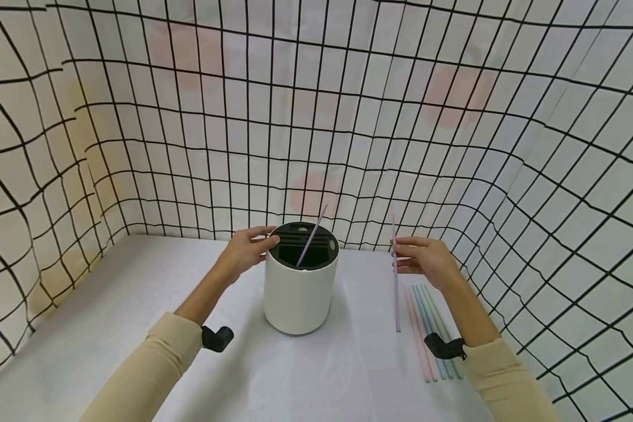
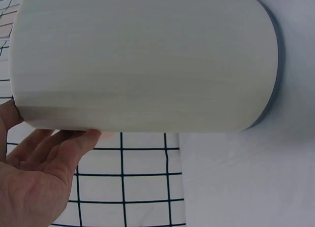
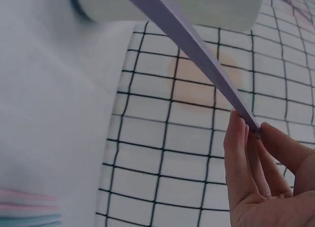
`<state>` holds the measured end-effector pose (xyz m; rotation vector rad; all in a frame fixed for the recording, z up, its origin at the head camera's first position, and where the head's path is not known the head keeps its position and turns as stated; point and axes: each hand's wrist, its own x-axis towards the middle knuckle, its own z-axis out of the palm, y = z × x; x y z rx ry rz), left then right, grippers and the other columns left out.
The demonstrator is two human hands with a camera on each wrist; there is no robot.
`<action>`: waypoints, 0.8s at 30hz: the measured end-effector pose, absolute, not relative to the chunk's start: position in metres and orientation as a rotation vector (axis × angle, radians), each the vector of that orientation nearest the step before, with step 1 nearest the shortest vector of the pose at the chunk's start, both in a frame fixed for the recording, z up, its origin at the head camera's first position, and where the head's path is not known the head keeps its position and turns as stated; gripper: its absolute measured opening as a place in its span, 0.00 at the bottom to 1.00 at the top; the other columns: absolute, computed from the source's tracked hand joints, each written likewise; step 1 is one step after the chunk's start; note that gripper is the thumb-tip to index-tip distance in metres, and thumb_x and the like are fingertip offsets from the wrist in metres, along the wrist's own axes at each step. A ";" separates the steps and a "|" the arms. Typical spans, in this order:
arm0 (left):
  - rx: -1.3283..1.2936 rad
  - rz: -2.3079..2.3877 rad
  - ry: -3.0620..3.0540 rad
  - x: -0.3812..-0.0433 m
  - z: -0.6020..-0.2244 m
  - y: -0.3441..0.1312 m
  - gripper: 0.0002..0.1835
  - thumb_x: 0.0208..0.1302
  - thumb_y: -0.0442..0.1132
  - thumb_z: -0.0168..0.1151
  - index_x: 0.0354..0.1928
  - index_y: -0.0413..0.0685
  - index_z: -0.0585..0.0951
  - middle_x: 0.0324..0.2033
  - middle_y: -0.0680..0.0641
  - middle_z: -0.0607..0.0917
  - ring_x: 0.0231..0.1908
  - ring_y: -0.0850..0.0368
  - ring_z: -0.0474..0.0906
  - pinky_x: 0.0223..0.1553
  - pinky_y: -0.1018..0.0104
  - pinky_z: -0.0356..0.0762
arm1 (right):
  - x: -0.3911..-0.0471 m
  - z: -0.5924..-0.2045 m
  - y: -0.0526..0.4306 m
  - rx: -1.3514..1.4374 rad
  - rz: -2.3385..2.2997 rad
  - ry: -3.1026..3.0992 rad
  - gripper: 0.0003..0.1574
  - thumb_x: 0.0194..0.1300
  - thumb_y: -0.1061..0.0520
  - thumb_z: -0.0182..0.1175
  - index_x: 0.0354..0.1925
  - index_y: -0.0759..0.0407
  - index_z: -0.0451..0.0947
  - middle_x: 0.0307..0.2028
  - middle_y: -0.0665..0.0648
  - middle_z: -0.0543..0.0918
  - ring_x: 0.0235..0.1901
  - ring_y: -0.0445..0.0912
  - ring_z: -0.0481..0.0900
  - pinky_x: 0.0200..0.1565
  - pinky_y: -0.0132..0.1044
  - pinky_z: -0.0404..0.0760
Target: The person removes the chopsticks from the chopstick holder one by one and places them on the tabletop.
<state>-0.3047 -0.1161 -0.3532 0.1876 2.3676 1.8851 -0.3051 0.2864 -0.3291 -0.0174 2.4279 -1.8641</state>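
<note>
A white round utensil holder (image 1: 297,299) with a black slotted top (image 1: 290,237) stands upright on the table. My left hand (image 1: 245,252) grips its upper left edge, thumb at the rim and fingers against the side. One purple chopstick (image 1: 313,235) leans in the large opening of the top, its upper end sticking out to the right. To the right of the holder, my right hand (image 1: 424,258) pinches a second purple chopstick (image 3: 197,52) between thumb and fingertips. That chopstick hangs near upright in the head view, its thicker end pointing down towards the table.
Pink chopsticks (image 1: 421,340), blue chopsticks (image 1: 434,322) and green chopsticks (image 1: 442,322) lie side by side on the white table (image 1: 316,381), below my right hand. A black wire grid (image 1: 269,135) encloses the back and both sides.
</note>
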 end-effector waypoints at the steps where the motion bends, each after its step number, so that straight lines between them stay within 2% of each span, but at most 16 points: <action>1: 0.187 1.887 2.366 -0.305 -0.353 -0.116 0.29 0.75 0.49 0.61 0.73 0.52 0.71 0.67 0.40 0.77 0.68 0.45 0.73 0.67 0.50 0.77 | -0.305 -0.333 0.290 0.000 -1.867 2.417 0.32 0.72 0.55 0.64 0.66 0.72 0.72 0.38 0.47 0.90 0.34 0.43 0.90 0.44 0.38 0.91; 12: 0.180 1.876 2.380 -0.304 -0.351 -0.115 0.29 0.74 0.49 0.61 0.73 0.52 0.71 0.67 0.40 0.77 0.68 0.45 0.74 0.67 0.51 0.77 | -0.303 -0.379 0.328 0.133 -1.852 2.364 0.31 0.73 0.57 0.62 0.66 0.74 0.71 0.36 0.46 0.90 0.34 0.45 0.90 0.41 0.39 0.91; 24: 0.167 1.880 2.371 -0.305 -0.350 -0.116 0.29 0.74 0.49 0.61 0.73 0.52 0.71 0.67 0.40 0.78 0.68 0.46 0.74 0.66 0.51 0.77 | -0.308 -0.426 0.339 0.289 -1.806 2.336 0.26 0.70 0.59 0.65 0.61 0.73 0.77 0.35 0.50 0.90 0.30 0.45 0.89 0.37 0.40 0.92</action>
